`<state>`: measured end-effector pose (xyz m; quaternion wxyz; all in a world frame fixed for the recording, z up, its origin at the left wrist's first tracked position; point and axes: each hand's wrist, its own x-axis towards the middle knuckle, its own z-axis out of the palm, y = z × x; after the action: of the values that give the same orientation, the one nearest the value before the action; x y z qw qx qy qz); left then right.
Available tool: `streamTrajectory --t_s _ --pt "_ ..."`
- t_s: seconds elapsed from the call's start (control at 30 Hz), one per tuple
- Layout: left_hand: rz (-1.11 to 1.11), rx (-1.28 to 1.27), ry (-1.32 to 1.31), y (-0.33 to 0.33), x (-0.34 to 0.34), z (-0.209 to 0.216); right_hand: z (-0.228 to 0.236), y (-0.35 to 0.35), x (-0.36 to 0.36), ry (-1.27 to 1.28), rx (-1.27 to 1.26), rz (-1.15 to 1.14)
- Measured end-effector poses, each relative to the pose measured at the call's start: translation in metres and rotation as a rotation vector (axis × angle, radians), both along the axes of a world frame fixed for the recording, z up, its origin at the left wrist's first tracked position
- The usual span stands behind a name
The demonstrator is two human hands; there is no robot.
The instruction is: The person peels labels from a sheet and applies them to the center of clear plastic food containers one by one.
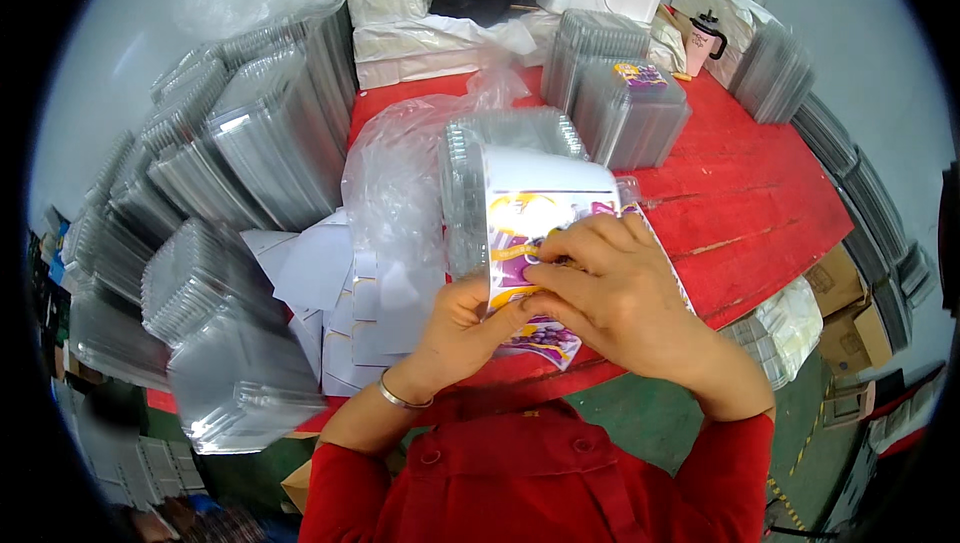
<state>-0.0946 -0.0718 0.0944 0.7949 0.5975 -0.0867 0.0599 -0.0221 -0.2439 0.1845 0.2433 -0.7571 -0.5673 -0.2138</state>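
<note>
A sheet of printed labels (505, 228), white with purple and yellow fruit pictures, is held up in front of me over the table. My left hand (455, 333) is closed on its lower left edge, thumb stretched across the print. Bent over the middle of the same sheet is my right hand (630, 293), its thumb and fingertips pinched together at the printed part. The sheet's lower end curls towards me. Right behind it stands a stack of clear plastic containers (462, 178), partly hidden by the sheet.
Tall stacks of clear containers (270, 133) line the left side of the red table (760, 213). White backing papers (385, 313) and a crumpled plastic bag (395, 173) lie nearer. A labelled container stack (630, 123) and a pink tumbler (703, 46) stand farther back. Cardboard boxes (845, 313) sit right.
</note>
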Motion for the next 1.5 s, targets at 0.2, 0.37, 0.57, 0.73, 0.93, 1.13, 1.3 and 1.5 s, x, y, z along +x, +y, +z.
streamTrajectory --t_s 0.2,0.37,0.57,0.73,0.93,1.13,1.3,1.5 --pt "0.105 0.178 -0.170 -0.004 0.006 -0.010 -0.006 0.007 0.002 -0.155 -0.132 0.029" --pt "0.144 0.261 -0.071 -0.006 0.003 -0.006 -0.007 0.008 0.006 -0.103 -0.132 0.051" --pt "0.136 0.229 -0.086 -0.005 0.004 -0.011 -0.008 0.009 0.007 -0.192 -0.172 0.008" --pt "0.120 0.129 -0.115 -0.009 0.006 -0.007 -0.012 0.010 0.008 -0.142 -0.067 0.004" --pt "0.147 0.165 -0.083 -0.010 0.003 0.001 -0.005 0.006 0.009 0.215 0.186 -0.005" --pt "0.203 0.228 -0.108 -0.012 0.005 -0.003 0.003 0.003 0.013 0.421 0.240 -0.060" --pt "0.178 0.223 -0.049 -0.013 0.004 -0.001 0.005 0.003 0.019 0.426 0.217 -0.075" --pt "0.195 0.292 -0.084 -0.011 0.003 0.000 0.045 0.001 0.020 0.854 0.276 -0.151"
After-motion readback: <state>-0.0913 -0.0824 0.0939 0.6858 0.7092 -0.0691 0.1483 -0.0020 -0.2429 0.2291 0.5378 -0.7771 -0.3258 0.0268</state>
